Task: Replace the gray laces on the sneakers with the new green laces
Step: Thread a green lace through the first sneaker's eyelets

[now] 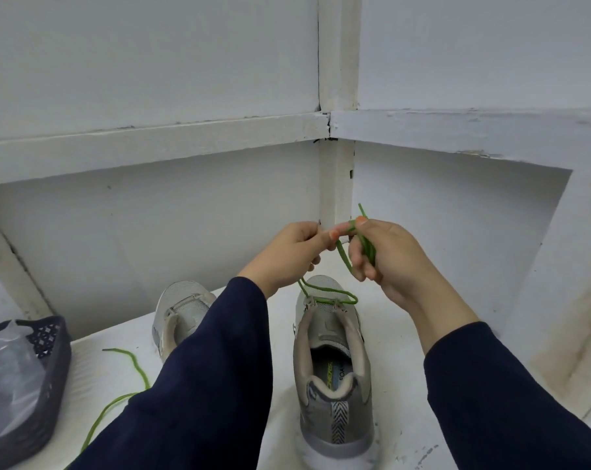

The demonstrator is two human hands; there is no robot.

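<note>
On the white surface, corner of a white alcove: dark perforated basket far left, clear plastic bag inside. Two gray sneakers, heels toward camera: right sneaker in full view, left sneaker half hidden behind a navy sleeve. Both hands raised above right sneaker's toe. Left hand and right hand each pinch the green lace, threaded through the top eyelets. Second green lace lies loose beside the basket.

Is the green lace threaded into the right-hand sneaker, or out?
Threaded: the green lace passes through the top eyelets of the sneaker; lower eyelets are hidden.
</note>
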